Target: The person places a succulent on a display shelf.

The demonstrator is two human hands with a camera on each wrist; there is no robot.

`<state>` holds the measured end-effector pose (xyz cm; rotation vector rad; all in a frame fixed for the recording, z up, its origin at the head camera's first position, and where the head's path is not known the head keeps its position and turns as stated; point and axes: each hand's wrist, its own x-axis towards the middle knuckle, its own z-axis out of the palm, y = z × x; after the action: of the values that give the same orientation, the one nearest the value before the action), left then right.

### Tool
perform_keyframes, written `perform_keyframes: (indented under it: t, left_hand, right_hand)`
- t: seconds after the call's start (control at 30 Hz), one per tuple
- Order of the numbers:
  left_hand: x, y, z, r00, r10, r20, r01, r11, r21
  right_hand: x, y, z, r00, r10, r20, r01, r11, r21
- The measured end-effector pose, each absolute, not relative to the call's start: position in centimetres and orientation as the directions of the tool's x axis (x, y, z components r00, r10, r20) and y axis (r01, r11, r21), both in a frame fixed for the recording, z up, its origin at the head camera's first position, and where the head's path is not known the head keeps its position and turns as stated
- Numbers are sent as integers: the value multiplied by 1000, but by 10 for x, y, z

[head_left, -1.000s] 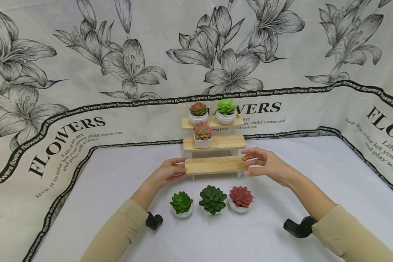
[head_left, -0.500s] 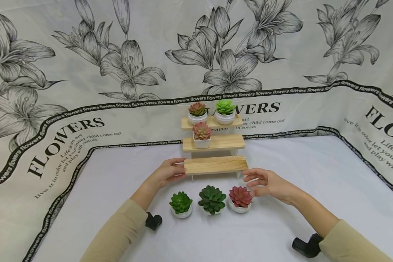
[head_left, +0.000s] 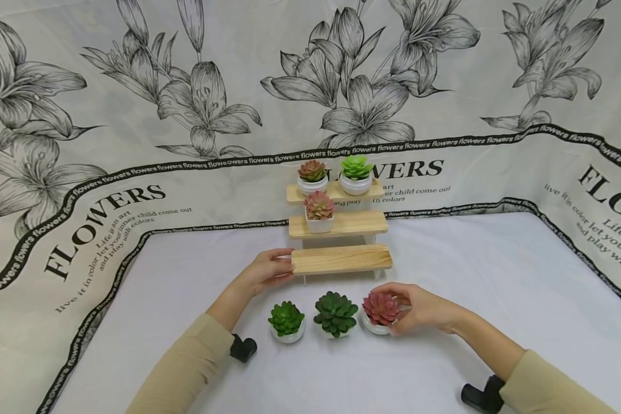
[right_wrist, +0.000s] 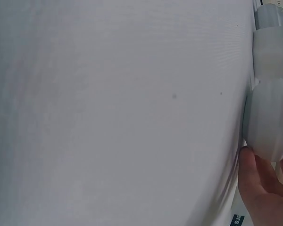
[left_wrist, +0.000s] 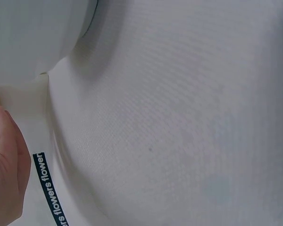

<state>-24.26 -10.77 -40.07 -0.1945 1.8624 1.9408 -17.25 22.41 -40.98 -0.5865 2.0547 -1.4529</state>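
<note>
My left hand (head_left: 265, 271) holds the left end of the lowest step of a wooden plant stand (head_left: 341, 259). In the left wrist view, the fingers (left_wrist: 9, 141) reach the wood's edge. My right hand (head_left: 421, 309) grips a potted red succulent (head_left: 380, 307), which rests on the table, with curled fingers around its right side. The right wrist view shows the thumb against the white pot (right_wrist: 269, 120) near its base. To the left stand a dark green succulent (head_left: 335, 313) and a smaller green succulent (head_left: 286, 318).
A pink succulent (head_left: 319, 210) sits on the middle step. On the top step are a reddish-brown succulent (head_left: 312, 175) and a bright green succulent (head_left: 356, 173). Behind the stand hangs flower-printed cloth (head_left: 212, 190). A white cloth (head_left: 186, 270) covers the table.
My right hand has left the right end of the lowest step and come down toward me to the red succulent, which it now grips. My left hand stays at the step's left end.
</note>
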Motion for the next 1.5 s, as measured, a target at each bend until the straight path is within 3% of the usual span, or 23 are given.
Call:
perform_keyframes:
  t: [0.33, 0.83, 1.5]
  left_hand:
    - [-244, -109, -403, -895, 231, -381, -389, 10, 921]
    - [-244, -109, -402, -894, 233, -383, -392, 6, 920]
    - [-244, -108, -401, -891, 235, -389, -399, 5, 917]
  right_hand:
    - [-172, 218, -412, -771, -619, -152, -111, 364, -925]
    - [-171, 212, -408, -807, -571, -147, -84, 358, -930]
    - [-200, 213, -350, -890, -441, -112, -58, 354, -934]
